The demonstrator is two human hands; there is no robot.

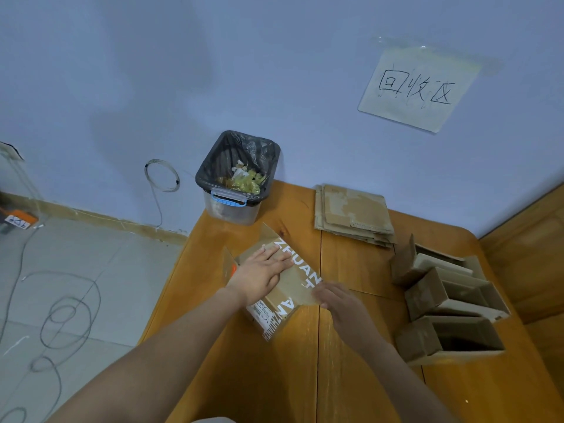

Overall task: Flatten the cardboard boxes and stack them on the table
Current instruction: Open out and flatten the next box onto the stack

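palms do the work at this moment: the left hand (pixel 259 274) lies flat, fingers spread wide, on top of the printed box (pixel 279 280) near the left edge of the table (pixel 351 377), apparently pinning the collapsed panel down. the right hand (pixel 341 306) rests open on the box's right corner, fingers loosely extended and gripping nothing, likely pressing the fold. the box looks mostly squashed but one flap rises at its far end. far and right, the flattened stack (pixel 355 215) waits by the wall, probably where this box goes. three open boxes (pixel 448 303) at the right are unflattened and look empty. the bin (pixel 236 175), lined with a dark bag, holds yellowish scraps.
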